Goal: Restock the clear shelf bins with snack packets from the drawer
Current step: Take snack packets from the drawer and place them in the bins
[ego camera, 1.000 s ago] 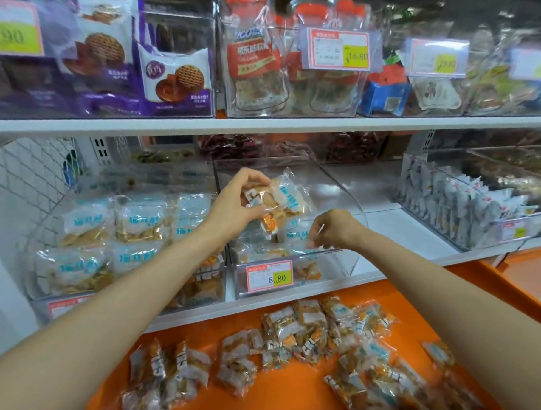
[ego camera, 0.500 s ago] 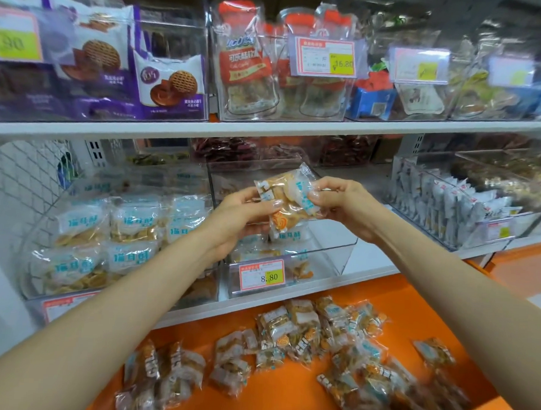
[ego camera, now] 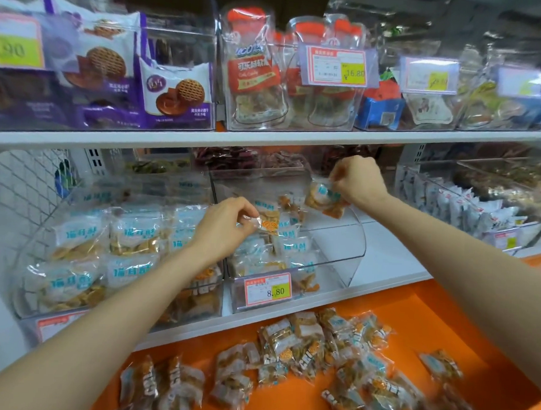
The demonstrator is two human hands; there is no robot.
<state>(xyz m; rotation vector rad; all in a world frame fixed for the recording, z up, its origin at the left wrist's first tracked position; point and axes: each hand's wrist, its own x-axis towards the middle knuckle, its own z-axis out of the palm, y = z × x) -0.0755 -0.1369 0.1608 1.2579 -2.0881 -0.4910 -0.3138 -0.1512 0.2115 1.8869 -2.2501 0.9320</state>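
My left hand (ego camera: 223, 224) pinches the edge of a clear snack packet (ego camera: 268, 221) with an orange swirl, holding it inside the middle clear bin (ego camera: 350, 258). My right hand (ego camera: 357, 180) grips a second packet (ego camera: 323, 199) by its top corner, hanging over the bin's right rim. The bin holds several blue-lettered packets (ego camera: 289, 246) behind an 8.80 price tag (ego camera: 267, 288). Below, the open orange drawer (ego camera: 419, 323) holds several loose packets (ego camera: 306, 346).
A fuller clear bin (ego camera: 84, 249) of the same packets stands to the left. Another bin (ego camera: 467, 210) of white packets sits at the right. The upper shelf (ego camera: 266, 139) carries biscuit boxes and bottle-shaped pouches. The white shelf board is bare right of the middle bin.
Both hands held packets together above the bin half a second ago. Now they have parted: the left lowered one packet into the bin, the right lifted another up and right.
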